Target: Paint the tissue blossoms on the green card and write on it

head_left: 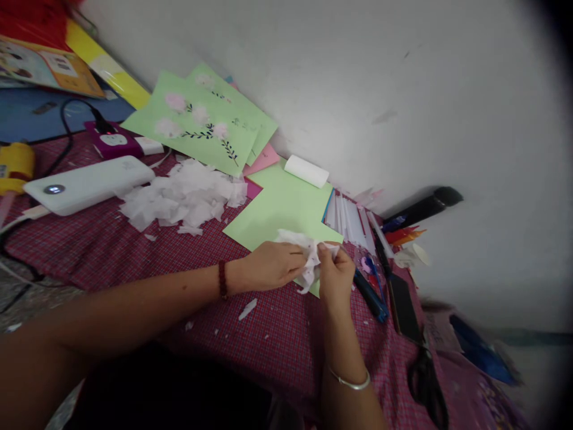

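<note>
Wall (358, 77) and table make up most of the view, the first smooth, pale grey and lightly scuffed, the second draped in a red checked cloth (277, 334) with soft creases. Flat green cards (197, 122) lean against the wall, overlapping, with fluffy pale blossoms and dark leafy sprigs on their faces. Nearer the person lies a plain green sheet (277, 203), stiff and sharp-cornered. Left of it spreads a loose heap of thin torn paper (183, 194), white and ragged, just beside a glossy, round-edged power bank (94, 184). Black scissors (427, 382) rest at the far right.

Over the sheet's near edge, the right hand (335, 278) pinches a crumpled white paper (311, 263), soft and puckered, between thumb and fingers. The left hand (275, 266) bends its fingers against the same piece; whether they grip it, I cannot tell. A smooth white roll (307, 171) lies on the sheet's far end. Dark round beads (222, 279) circle the left wrist, a slim silvery bangle (353, 383) the right.
</note>
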The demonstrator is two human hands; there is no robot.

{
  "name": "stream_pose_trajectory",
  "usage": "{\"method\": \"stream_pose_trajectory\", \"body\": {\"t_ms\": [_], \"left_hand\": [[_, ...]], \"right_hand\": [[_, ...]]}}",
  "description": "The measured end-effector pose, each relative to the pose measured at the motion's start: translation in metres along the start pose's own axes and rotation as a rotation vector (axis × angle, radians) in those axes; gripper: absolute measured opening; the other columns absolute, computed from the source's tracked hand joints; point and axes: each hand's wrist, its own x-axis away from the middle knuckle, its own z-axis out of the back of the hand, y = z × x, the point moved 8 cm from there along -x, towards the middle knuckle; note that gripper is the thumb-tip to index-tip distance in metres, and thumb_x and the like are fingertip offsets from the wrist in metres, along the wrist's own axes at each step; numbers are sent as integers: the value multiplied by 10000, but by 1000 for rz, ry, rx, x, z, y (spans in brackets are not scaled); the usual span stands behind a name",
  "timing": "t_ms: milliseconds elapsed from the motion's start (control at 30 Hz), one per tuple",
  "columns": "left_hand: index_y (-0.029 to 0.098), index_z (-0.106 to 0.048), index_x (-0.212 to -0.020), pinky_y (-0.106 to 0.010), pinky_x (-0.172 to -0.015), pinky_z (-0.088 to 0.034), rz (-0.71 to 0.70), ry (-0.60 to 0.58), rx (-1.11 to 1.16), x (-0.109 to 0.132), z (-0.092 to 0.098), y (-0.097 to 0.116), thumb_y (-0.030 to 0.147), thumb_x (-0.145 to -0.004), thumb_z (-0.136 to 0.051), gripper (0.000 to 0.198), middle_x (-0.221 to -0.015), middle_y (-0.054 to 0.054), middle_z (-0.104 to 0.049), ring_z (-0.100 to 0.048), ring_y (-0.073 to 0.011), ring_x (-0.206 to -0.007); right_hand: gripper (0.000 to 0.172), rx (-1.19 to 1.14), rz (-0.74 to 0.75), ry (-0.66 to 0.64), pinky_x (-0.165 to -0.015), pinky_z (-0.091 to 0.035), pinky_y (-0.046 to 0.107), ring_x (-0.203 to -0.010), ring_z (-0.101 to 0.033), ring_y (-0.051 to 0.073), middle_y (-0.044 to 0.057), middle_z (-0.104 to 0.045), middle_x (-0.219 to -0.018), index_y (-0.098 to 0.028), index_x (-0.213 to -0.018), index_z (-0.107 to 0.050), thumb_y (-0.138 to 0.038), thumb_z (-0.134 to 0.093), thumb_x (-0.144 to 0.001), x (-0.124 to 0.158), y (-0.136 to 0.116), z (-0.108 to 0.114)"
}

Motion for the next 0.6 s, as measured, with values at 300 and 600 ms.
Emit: {"method": "stream_pose_trajectory", "body": {"t_ms": [300, 600], "left_hand": [[136, -546, -1210, -233, -626, -486, 353, -122, 922, -2, -19, -26, 325, -792, -620, 465, -990, -83, -678, -613, -132, -750], [151, -508, -664, -229, -526, -373, 478, 177, 619, 1, 2, -49, 427, -942, -355, 420, -612, -13, -520, -470, -97, -552]], "right_hand": [[83, 157, 213, -121, -686, -430, 276, -709, -541, 150, -5, -603, -721, -194, -719, -638, -195, -570, -768, 9, -30, -14], [152, -127, -112, -64, -537, -353, 229, -553, -444, 103, -48, -526, -611, -185, -679, -609, -312, -669, -737, 3, 12, -12]]}}
